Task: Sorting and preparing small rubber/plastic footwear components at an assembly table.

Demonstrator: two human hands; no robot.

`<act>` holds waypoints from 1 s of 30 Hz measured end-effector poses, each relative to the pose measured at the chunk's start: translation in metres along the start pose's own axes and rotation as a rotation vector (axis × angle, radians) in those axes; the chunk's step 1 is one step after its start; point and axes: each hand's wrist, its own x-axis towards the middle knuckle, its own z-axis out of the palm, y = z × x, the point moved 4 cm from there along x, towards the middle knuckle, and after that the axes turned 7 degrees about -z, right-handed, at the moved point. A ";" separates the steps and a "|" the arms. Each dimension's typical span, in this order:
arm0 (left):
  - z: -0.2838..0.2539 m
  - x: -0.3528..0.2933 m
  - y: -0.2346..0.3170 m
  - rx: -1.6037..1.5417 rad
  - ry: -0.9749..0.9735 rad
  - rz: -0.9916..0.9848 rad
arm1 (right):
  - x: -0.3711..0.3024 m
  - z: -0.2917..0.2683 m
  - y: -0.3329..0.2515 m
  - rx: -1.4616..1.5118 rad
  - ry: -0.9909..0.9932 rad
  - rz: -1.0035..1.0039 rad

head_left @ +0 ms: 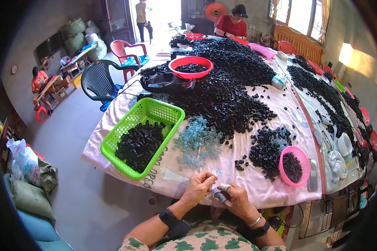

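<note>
My left hand (198, 187) is closed in a pinch above the table's near edge; whatever its fingertips hold is too small to make out. Close beside it, my right hand (238, 200) is curled closed, with a white wrap on one finger and a grey cover on the thumb. Anything inside it is hidden. Just beyond my hands lies a heap of small clear bluish plastic pieces (198, 142). To the left stands a green perforated basket (106, 146) holding small black pieces (139, 144). On the right, a pink bowl (306, 167) contains dark pieces, beside another black pile (266, 152).
A large mound of black pieces (234, 62) covers the far table, with a red basin (191, 75) on it. A phone-like grey device (312, 175) lies by the pink bowl. Across the table sits a person in red (233, 27). Chairs (100, 79) stand at the left.
</note>
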 end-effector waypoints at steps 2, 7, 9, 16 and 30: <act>-0.001 -0.003 0.002 0.001 0.008 0.015 | -0.002 0.003 0.003 -0.017 -0.041 -0.027; 0.019 0.007 0.001 -0.008 -0.067 -0.022 | -0.002 -0.020 -0.018 -0.023 -0.080 0.060; -0.006 -0.006 0.005 0.024 0.093 -0.007 | 0.003 0.003 -0.009 -0.004 -0.184 -0.066; -0.001 -0.003 0.007 0.019 0.070 -0.090 | -0.017 0.004 -0.016 -0.025 -0.243 -0.016; 0.000 0.003 0.003 -0.072 -0.013 -0.034 | -0.072 0.017 0.032 -0.067 -0.561 0.181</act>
